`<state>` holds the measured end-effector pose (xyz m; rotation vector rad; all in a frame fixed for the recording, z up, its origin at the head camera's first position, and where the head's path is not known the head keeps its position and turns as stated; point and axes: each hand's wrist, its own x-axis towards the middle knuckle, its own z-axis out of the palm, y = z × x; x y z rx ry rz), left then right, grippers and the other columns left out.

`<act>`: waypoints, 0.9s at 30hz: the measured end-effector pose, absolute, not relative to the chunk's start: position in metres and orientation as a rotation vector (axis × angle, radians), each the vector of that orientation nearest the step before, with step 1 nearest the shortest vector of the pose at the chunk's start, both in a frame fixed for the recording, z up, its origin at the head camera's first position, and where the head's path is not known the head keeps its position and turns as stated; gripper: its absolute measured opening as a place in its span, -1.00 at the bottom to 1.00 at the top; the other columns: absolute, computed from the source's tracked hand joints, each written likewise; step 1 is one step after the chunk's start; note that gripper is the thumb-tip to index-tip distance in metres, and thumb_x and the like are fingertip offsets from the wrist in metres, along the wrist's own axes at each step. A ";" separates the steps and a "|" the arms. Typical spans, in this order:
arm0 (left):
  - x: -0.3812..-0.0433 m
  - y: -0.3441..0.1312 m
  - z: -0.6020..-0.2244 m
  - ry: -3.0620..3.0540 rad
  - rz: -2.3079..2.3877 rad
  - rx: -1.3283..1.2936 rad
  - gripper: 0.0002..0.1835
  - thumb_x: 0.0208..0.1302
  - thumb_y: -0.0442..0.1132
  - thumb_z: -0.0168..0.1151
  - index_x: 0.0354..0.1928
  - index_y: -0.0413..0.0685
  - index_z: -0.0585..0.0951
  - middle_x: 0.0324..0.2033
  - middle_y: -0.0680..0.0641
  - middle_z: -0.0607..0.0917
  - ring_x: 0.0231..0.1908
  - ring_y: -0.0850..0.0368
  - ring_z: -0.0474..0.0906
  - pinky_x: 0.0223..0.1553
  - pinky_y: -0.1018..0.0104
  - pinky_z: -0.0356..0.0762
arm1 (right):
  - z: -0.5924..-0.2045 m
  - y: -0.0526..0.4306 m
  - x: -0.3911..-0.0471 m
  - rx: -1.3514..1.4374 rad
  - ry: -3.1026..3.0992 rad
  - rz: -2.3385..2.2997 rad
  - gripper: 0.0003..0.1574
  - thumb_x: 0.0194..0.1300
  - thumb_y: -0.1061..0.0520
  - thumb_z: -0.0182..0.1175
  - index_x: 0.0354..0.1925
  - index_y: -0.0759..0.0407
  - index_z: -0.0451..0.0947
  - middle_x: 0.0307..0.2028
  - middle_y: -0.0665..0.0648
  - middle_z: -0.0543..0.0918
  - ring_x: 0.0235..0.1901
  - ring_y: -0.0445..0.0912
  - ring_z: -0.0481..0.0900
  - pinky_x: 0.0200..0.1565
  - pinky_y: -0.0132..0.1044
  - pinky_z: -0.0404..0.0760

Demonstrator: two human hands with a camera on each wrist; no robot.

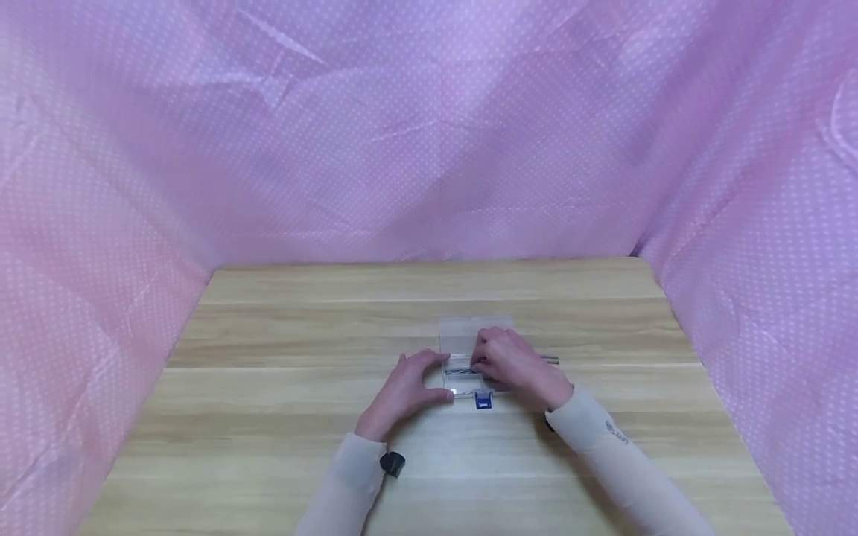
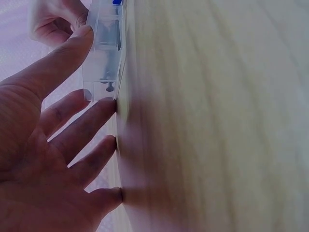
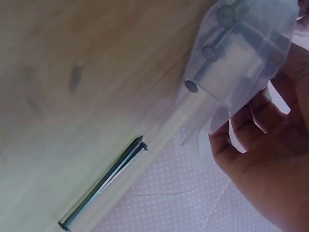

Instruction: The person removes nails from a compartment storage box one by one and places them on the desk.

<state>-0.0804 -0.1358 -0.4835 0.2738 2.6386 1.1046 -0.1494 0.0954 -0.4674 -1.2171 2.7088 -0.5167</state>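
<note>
A clear plastic box [image 1: 462,383] lies on the table, its transparent lid [image 1: 461,327] folded back on the far side. My left hand [image 1: 405,387] holds the box's left end, thumb on the near wall and index finger on the far one. Dark metal nails [image 1: 459,371] lie inside; their round heads show through the wall in the right wrist view. Over the box, my right hand [image 1: 508,361] bends its fingers down among these nails. Whether its fingertips pinch one is hidden. Two loose nails [image 3: 104,186] rest side by side on the table beyond the box's right end.
A blue tag [image 1: 482,400] is on the box's near side. Wooden table [image 1: 268,417] surface surrounds the box. Pink dotted cloth [image 1: 402,149] hangs behind the table and along both sides. Dark wrist cameras [image 1: 392,464] sit at the sleeves.
</note>
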 end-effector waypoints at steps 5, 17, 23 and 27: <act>-0.081 -0.135 -0.485 2.633 1.107 0.274 -0.24 0.15 0.01 0.58 0.38 -0.04 0.55 0.33 -0.09 0.58 0.46 -0.10 0.33 0.58 -0.24 -0.22 | -0.467 0.097 -0.149 -1.217 2.704 -0.512 -0.94 0.26 0.13 0.47 -0.26 0.05 0.83 -0.33 -0.09 0.59 -0.29 -0.15 0.50 -0.17 -0.21 0.57; -0.080 -0.133 -0.484 2.641 1.100 0.265 -0.24 0.16 0.00 0.57 0.38 -0.03 0.55 0.34 -0.09 0.57 0.46 -0.09 0.32 0.58 -0.25 -0.21 | -0.470 0.099 -0.150 -1.228 2.708 -0.507 -0.93 0.28 0.10 0.46 -0.25 0.05 0.83 -0.33 -0.10 0.57 -0.29 -0.16 0.49 -0.20 -0.22 0.56; -0.079 -0.133 -0.484 2.653 1.109 0.264 -0.24 0.15 -0.02 0.58 0.38 -0.04 0.54 0.33 -0.09 0.58 0.44 -0.09 0.35 0.58 -0.25 -0.23 | -0.470 0.099 -0.150 -1.228 2.714 -0.529 -0.92 0.29 0.11 0.46 -0.24 0.05 0.83 -0.31 -0.09 0.59 -0.28 -0.16 0.50 -0.17 -0.19 0.57; -0.079 -0.134 -0.485 2.657 1.108 0.273 -0.25 0.16 -0.01 0.57 0.38 -0.03 0.55 0.32 -0.09 0.58 0.43 -0.09 0.37 0.57 -0.27 -0.23 | -0.470 0.100 -0.148 -1.228 2.725 -0.533 -0.93 0.29 0.11 0.45 -0.24 0.05 0.83 -0.30 -0.07 0.59 -0.27 -0.13 0.51 -0.17 -0.17 0.57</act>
